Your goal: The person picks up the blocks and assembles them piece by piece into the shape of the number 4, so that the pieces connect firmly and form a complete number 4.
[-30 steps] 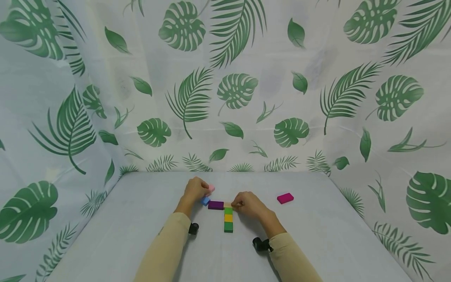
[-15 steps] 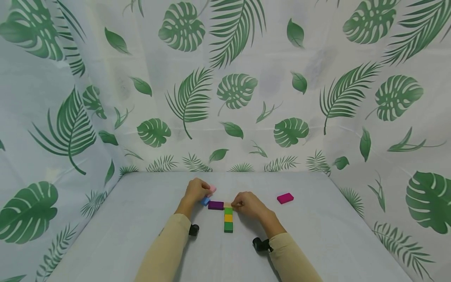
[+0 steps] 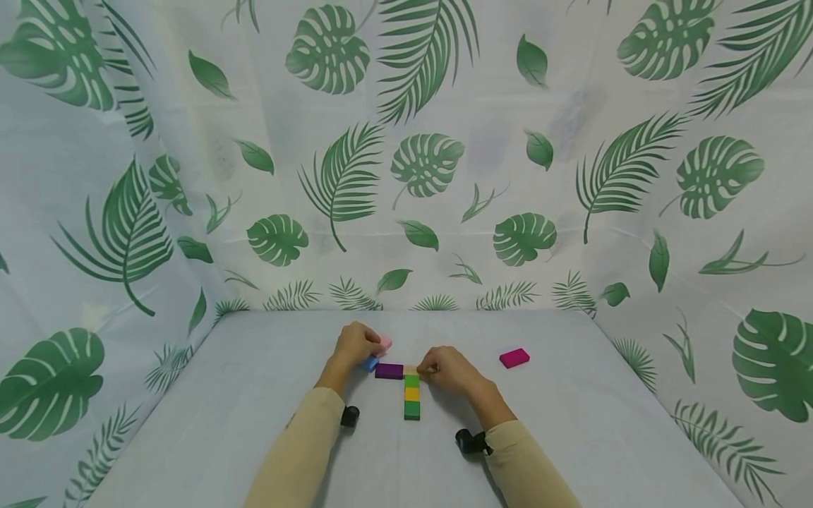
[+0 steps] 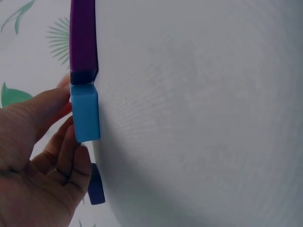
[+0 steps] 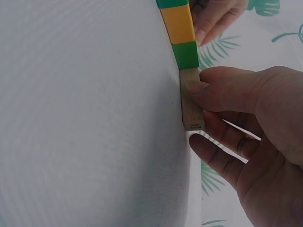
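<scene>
In the head view, my left hand (image 3: 356, 346) pinches a pink block (image 3: 384, 343) at its fingertips. Just below these fingers lies a blue block (image 3: 371, 364), its corner close to a purple block (image 3: 389, 371). The left wrist view shows the light blue block (image 4: 86, 113) end to end with the purple one (image 4: 83, 42); the thumb is beside them and the pink block is mostly hidden. My right hand (image 3: 449, 370) holds a plain wooden block (image 5: 191, 106) between thumb and fingers. That block abuts a column of light green (image 3: 412, 380), yellow (image 3: 412, 394) and dark green (image 3: 412, 410) blocks.
A magenta block (image 3: 514, 358) lies apart on the white table (image 3: 559, 437), right of my right hand. A dark blue block (image 4: 96, 185) shows behind the left fingers in the left wrist view. Leaf-patterned cloth (image 3: 419, 268) rises around the table's back and sides.
My left hand has shifted slightly right and nearer with the pink block. The right hand has stayed on the wooden block, and the other blocks look unmoved.
</scene>
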{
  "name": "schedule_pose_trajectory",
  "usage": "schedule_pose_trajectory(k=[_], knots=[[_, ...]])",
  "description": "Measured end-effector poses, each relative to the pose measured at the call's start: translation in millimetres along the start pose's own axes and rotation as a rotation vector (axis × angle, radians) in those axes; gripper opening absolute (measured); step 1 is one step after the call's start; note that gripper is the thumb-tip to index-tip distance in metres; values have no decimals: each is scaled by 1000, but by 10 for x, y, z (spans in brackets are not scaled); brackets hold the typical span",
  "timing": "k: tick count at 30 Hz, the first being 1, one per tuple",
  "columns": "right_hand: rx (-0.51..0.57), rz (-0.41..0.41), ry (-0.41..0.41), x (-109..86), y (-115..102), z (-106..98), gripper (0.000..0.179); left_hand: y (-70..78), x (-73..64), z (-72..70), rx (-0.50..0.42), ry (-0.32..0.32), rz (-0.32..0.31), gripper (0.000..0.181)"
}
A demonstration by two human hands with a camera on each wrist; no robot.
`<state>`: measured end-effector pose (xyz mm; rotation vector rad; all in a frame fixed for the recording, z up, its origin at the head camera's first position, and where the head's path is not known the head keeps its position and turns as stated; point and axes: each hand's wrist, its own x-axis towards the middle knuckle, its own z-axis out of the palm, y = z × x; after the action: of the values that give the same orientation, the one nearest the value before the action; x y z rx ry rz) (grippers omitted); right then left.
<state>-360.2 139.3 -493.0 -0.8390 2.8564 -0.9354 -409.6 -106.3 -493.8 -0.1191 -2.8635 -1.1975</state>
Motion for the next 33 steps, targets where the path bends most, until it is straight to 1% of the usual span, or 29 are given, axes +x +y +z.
schedule_pose_trajectory(k=[4, 10, 14, 33], knots=[[2, 8, -1, 3, 5, 5, 15, -2, 5, 15, -9, -2, -19, 19], [-2, -13, 6, 7, 21, 5, 15, -11, -2, 34, -2, 0, -6, 20], [1, -12, 7, 5, 21, 5, 15, -9, -10, 38, -3, -1, 1, 20], [-9, -26, 11, 5, 13, 4, 15, 30, -39, 46, 19, 6, -13, 19]])
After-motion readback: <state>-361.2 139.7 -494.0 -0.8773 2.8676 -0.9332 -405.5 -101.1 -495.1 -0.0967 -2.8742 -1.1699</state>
